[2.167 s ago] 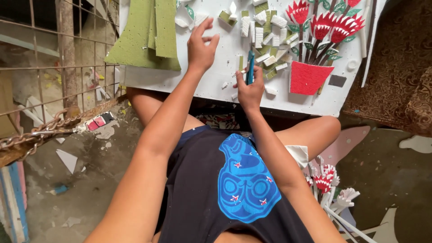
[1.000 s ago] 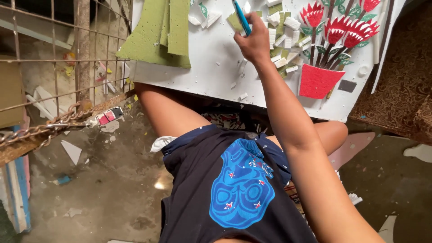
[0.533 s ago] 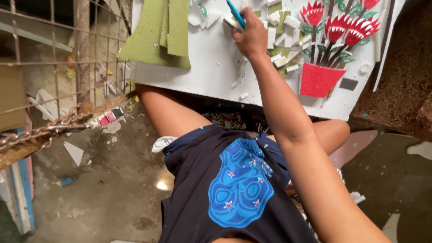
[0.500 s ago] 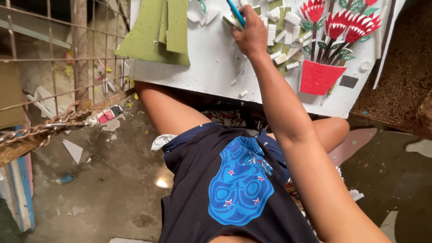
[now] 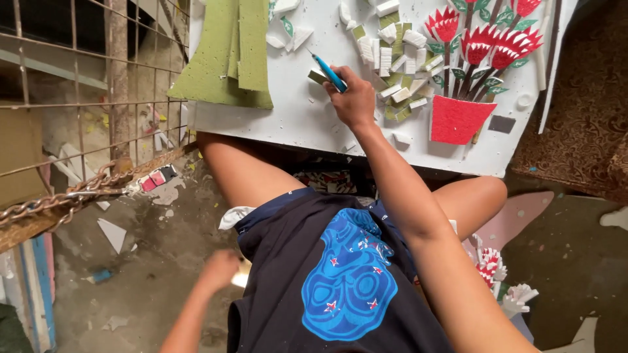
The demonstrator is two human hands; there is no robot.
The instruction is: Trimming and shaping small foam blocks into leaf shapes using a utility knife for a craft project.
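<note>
Right hand (image 5: 356,98) rested on the white board (image 5: 307,117), fingers (image 5: 340,91) clamped together round a blue craft knife (image 5: 329,72), blade tip aimed up and to the left. Just beside the knuckles sat a small green-and-white foam block (image 5: 318,76), touching the knife's shaft or very close to it; impossible to tell which. Lay across the seated person's bare knees, that board, serving as a counter.

Left hand (image 5: 219,269) hung low beside the left thigh, above the dusty concrete floor (image 5: 131,287), blurred; fingers seemingly curled together, holding nothing visible, though too smeared to be sure.

To the right of the knife hand, scattered in a loose heap, many cut foam pieces (image 5: 396,55) in white and olive green. Further right, glued flat to the board, a red paper pot (image 5: 458,119) with 4 or so red flowers (image 5: 487,42) on dark stems and green leaves. At the board's upper left, overlapping its edge, lay green foam sheets (image 5: 226,55).

Below, worn by the person, a dark shirt with a blue skull print (image 5: 350,281). On the left stood a rusty wire fence (image 5: 72,85) with a chain (image 5: 72,196) draped along its base. Near the right knee, on the floor, more red-and-white paper flowers (image 5: 490,265).
</note>
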